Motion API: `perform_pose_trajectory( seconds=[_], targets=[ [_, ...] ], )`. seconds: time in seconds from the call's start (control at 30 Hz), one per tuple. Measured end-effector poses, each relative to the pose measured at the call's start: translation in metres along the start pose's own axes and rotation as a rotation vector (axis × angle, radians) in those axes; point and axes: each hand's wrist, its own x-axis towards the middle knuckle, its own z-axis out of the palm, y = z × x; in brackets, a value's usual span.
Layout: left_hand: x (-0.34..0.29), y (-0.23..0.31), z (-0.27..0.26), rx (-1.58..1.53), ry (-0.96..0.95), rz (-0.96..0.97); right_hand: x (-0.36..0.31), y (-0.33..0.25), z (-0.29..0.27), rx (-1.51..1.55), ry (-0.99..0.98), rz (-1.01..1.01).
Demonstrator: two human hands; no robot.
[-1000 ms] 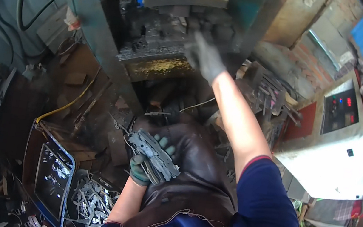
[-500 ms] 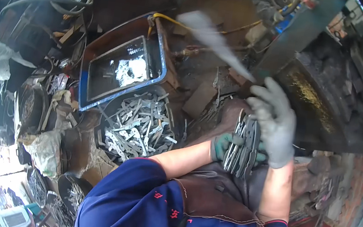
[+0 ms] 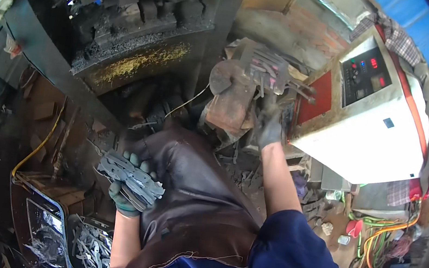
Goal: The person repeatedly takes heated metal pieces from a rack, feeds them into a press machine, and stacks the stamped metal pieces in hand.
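- Cluttered floor (image 3: 326, 254) surrounds the brown apron (image 3: 195, 172).
- At the apron's left edge, the left hand (image 3: 124, 199) is clamped around a stack of grey metal strips (image 3: 132, 176).
- Beside the stack half a second ago, the right hand (image 3: 271, 132) now reaches past the apron's right side, blurred, its grip impossible to tell; the left alone supports the strips.
- Farther right of the apron: white cabinet (image 3: 355, 145); beyond the apron: dark machine (image 3: 136, 65).

Sooty machine bed (image 3: 123, 48) with dark blocks (image 3: 147, 9) on top

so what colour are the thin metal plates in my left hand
The thin metal plates are grey, clearest in the head view.
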Motion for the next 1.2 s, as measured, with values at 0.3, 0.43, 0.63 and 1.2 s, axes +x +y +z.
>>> perform_pose_trajectory(
  seconds=[0.3, 0.43, 0.63, 1.2],
  targets=[
    [-0.012, -0.002, 0.005, 0.048, 0.085, 0.004, -0.019, -0.023, -0.003, -0.327, -0.219, -0.03],
    [-0.002, -0.005, 0.009, -0.028, 0.143, -0.041, -0.097, -0.061, 0.058, -0.945, -0.589, -0.701],
    [-0.006, -0.001, 0.003, -0.017, 0.116, -0.015, -0.147, -0.019, 0.245, -0.516, -0.957, -0.243],
    [-0.011, 0.004, 0.004, -0.084, 0.125, -0.011, -0.15, 0.012, 0.311, -0.537, -0.957, 0.03]
  ],
)
